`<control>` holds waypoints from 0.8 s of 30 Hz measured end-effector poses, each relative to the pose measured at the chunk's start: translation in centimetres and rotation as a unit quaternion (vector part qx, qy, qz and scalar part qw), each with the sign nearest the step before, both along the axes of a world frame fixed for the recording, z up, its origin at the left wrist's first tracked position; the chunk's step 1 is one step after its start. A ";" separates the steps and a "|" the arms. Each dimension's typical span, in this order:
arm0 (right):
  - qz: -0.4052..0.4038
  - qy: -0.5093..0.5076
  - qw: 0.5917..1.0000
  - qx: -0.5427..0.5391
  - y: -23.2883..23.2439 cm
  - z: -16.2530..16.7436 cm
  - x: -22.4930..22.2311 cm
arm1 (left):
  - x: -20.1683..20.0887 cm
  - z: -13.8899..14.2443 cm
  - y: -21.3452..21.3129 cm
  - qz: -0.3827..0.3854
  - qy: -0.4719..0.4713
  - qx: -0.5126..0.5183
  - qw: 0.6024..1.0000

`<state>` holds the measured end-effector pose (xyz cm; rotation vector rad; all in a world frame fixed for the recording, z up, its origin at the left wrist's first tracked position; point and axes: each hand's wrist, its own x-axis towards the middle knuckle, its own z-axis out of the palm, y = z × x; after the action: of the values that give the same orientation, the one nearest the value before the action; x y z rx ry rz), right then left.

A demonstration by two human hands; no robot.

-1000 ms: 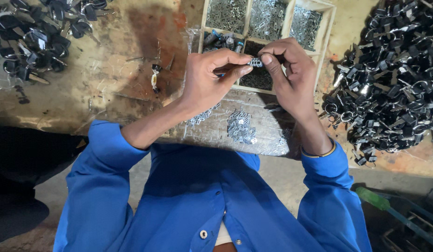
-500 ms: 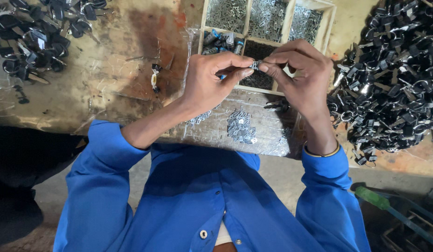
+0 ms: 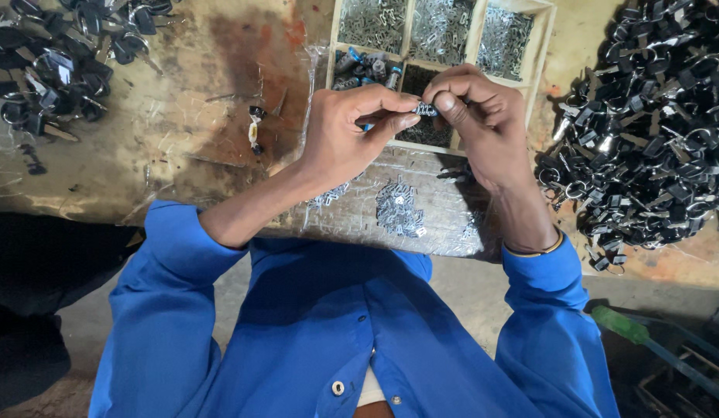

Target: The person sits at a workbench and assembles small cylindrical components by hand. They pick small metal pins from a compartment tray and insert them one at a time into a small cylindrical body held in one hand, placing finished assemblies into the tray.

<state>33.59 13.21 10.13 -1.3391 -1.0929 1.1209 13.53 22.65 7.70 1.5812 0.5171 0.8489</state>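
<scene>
My left hand (image 3: pixel 350 131) and my right hand (image 3: pixel 481 120) meet above the workbench, fingertips together. Between them they pinch a small silver metal cylinder (image 3: pixel 423 110), a lock-like part. Thumb and forefinger of each hand close on its ends. Below the hands lies a small heap of flat silver metal pieces (image 3: pixel 398 209) on a clear plastic sheet (image 3: pixel 437 224). Both arms wear blue sleeves.
A wooden tray (image 3: pixel 542 46) with compartments of small silver parts stands behind the hands. A large pile of black-headed keys on rings (image 3: pixel 653 124) fills the right. Another pile of black keys (image 3: pixel 49 62) lies far left. A green-handled tool (image 3: pixel 622 325) rests low right.
Both hands have stayed joined on the small metal part, shifting slightly; the right fingers have curled more tightly over it.
</scene>
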 end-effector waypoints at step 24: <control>-0.040 -0.424 0.901 0.079 0.2 1.1 1.5 | 0.2 -0.5 0.1 -0.005 -0.019 -0.026 0.999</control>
<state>35.05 13.43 11.18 -1.7687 -1.6774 0.3320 13.76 22.72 7.21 1.5159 0.4996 0.8513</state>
